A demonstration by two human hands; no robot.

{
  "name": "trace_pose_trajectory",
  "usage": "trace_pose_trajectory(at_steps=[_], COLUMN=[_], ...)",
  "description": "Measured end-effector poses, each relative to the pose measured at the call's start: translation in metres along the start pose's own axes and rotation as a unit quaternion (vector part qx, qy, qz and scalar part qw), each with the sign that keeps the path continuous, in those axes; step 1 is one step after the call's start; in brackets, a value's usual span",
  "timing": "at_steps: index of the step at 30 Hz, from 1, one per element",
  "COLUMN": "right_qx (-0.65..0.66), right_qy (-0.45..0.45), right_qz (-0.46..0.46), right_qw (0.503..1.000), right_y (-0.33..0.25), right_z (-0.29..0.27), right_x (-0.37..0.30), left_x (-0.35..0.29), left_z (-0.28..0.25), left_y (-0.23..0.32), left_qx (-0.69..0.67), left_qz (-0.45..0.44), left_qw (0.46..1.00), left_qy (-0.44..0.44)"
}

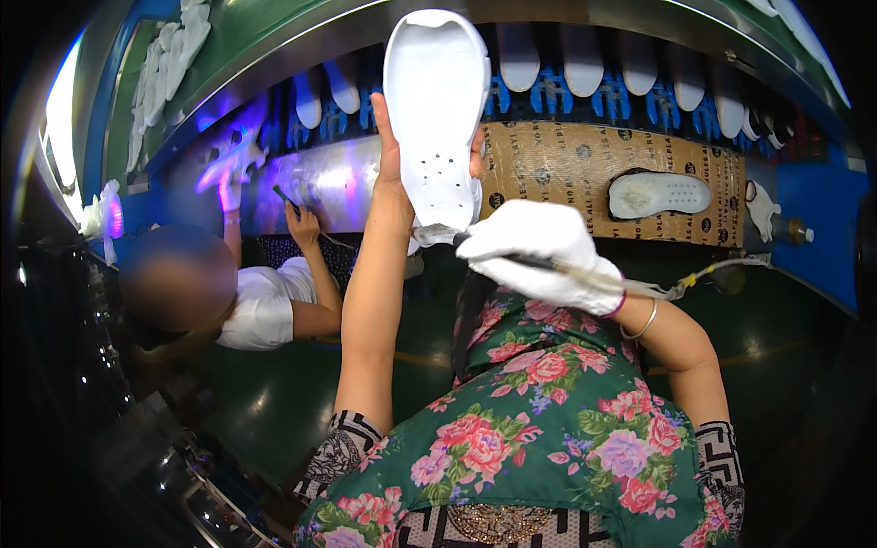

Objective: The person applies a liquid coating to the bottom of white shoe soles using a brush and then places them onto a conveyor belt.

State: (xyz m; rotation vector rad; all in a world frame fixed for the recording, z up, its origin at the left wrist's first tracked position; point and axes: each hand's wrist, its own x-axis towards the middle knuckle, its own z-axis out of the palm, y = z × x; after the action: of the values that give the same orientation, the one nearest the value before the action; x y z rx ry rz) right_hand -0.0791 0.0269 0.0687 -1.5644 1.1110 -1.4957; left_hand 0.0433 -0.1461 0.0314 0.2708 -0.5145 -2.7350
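My bare left hand (391,169) grips a white shoe sole (438,100) from beneath and at its sides, fingers wrapped round the edges. The sole stands lengthwise away from me, its hollow inner face up, with several small dark holes in the nearer half. My right hand (539,248), in a white glove, is closed round the dark handle of a brush (436,236). The pale bristles lie against the sole's near end; I cannot tell exactly how far they touch. A thin tube (694,277) runs from the brush past my right wrist.
Another sole (660,194) lies on the cardboard-covered bench (539,164). Behind it, several pale soles (583,68) stand in blue holders (551,94). A co-worker (265,306) works at the left under violet light. A white cloth item (760,212) and a bottle (799,231) sit at right.
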Motion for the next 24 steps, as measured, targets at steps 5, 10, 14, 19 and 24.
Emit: trace_pose_trajectory(at_steps=[5, 10, 14, 19, 24], right_qx=[-0.211, -0.123, -0.110, 0.009, 0.205], right_qy=[0.025, -0.065, -0.011, -0.056, 0.159], right_qz=[-0.138, -0.070, -0.030, 0.042, 0.314], right_qw=[0.967, 0.988, 0.993, 0.997, 0.913], right_y=[0.007, 0.002, -0.002, 0.006, -0.005], right_z=[0.000, 0.002, -0.008, -0.003, -0.027], right_x=[0.007, 0.004, 0.017, 0.014, 0.021], left_x=[0.005, 0.007, 0.006, 0.010, -0.003], left_z=[-0.009, -0.020, -0.023, -0.017, -0.033], left_y=[0.006, 0.010, 0.015, 0.019, 0.004], left_qx=[0.042, 0.093, 0.129, 0.136, 0.035], left_qz=[-0.064, -0.110, -0.125, -0.165, -0.015], left_qw=[0.997, 0.989, 0.978, 0.970, 0.999], left_qy=[0.010, 0.021, 0.104, 0.113, 0.014])
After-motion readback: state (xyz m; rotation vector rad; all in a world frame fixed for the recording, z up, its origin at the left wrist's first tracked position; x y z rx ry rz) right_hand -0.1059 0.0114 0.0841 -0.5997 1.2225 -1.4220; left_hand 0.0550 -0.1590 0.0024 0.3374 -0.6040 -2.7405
